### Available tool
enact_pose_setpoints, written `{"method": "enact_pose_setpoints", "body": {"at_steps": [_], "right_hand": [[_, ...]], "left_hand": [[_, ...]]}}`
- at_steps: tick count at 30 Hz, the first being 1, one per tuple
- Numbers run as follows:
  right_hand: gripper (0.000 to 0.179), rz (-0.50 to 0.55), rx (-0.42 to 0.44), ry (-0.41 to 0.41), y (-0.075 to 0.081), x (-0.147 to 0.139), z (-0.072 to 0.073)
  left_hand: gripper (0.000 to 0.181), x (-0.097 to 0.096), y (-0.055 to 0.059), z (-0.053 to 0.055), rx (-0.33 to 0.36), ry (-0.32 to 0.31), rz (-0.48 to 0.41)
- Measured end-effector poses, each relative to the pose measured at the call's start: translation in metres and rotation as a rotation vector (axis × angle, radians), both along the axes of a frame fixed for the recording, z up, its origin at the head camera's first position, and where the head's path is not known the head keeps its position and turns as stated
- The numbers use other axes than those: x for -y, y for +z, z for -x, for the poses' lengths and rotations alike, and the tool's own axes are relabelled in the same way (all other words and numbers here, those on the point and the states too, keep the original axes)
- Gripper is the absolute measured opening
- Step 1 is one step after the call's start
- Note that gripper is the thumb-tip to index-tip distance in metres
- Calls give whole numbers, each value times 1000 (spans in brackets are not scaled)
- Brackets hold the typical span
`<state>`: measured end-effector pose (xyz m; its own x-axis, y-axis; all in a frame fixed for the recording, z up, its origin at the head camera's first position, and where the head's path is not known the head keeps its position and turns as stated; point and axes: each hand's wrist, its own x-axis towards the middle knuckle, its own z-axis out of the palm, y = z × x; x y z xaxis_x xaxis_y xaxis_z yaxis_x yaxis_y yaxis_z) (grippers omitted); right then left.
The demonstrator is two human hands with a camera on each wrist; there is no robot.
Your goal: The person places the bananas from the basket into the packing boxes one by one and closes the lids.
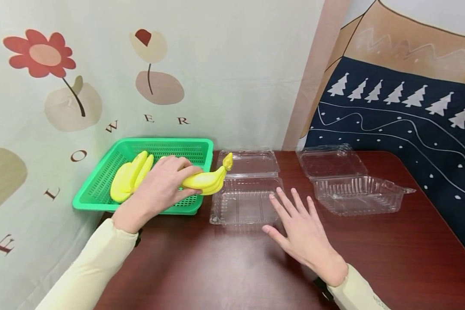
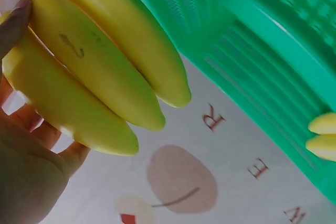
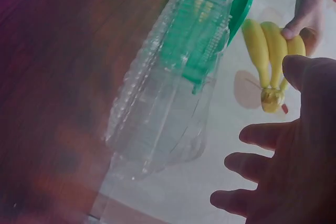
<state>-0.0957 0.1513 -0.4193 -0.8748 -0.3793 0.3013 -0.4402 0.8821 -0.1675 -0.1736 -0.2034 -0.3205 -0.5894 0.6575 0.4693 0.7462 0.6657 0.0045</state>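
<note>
A bunch of yellow bananas [image 1: 208,181] is gripped by my left hand [image 1: 159,185], above the right side of a green basket [image 1: 86,193]. In the left wrist view three bananas [image 2: 94,56] of that bunch show, with a finger and thumb around them. More bananas [image 1: 129,176] lie inside the basket, partly behind the left hand. My right hand [image 1: 306,234] has its fingers spread and holds nothing. It is nearest to the front right corner of an open clear plastic clamshell box [image 1: 244,206]; whether it touches the box I cannot tell.
A second clear clamshell box [image 1: 358,196], lid raised at the back, stands on the right of the dark red wooden table [image 1: 232,267]. Behind the table hang a pale flower-print cloth [image 1: 232,77] and a dark tree-print cloth [image 1: 403,107].
</note>
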Motion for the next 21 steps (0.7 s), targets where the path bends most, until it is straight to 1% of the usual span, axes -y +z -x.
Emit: {"method": "enact_pose_setpoints", "body": {"at_steps": [4, 8, 13, 17, 21], "right_hand": [[80, 6, 5, -18, -1, -6, 0], [79, 12, 27, -41, -2, -13, 0], [77, 18, 47, -71, -3, -21, 0], [77, 19, 49, -92, -3, -25, 1], [78, 21, 44, -103, -3, -29, 1]], "left_hand": [[51, -15, 1, -3, 7, -5, -2], [50, -31, 2, -5, 9, -18, -10], [48, -53, 1, -6, 21, -32, 19], [47, -70, -3, -8, 26, -43, 43], [46, -85, -9, -9, 23, -53, 55]]}}
